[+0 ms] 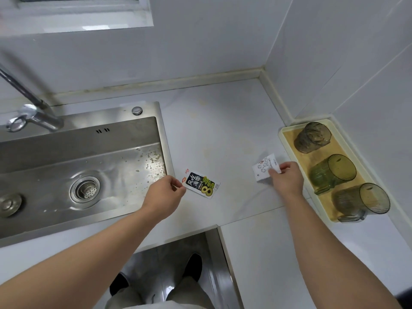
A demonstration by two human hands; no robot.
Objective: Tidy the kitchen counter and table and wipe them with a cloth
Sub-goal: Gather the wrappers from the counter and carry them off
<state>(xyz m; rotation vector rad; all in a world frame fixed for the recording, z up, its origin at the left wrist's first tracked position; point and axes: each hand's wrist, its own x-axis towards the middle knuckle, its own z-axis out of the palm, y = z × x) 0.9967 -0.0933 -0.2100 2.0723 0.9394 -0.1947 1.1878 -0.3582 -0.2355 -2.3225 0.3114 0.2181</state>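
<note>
Head view, left grip (166, 192) pinching black-and-green snack packet (201, 186), right grip (287, 179) pinching white printed wrapper (264, 168)

**Single wide-angle head cam**
Worn on the head, pitched steeply down and slightly forward over the counter (223, 130) corner. Close, arm's-length range. Sink (89, 139) at frame left, tray (324, 202) at right, wearer's feet (192, 266) at the bottom edge.

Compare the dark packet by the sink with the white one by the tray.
The dark packet is black with bold white characters; the white packet is pale with faint drawings. The dark packet lies flat by the sink; the white packet is creased, near the tray. Shared: each pinched, by left hand and right hand.
</note>
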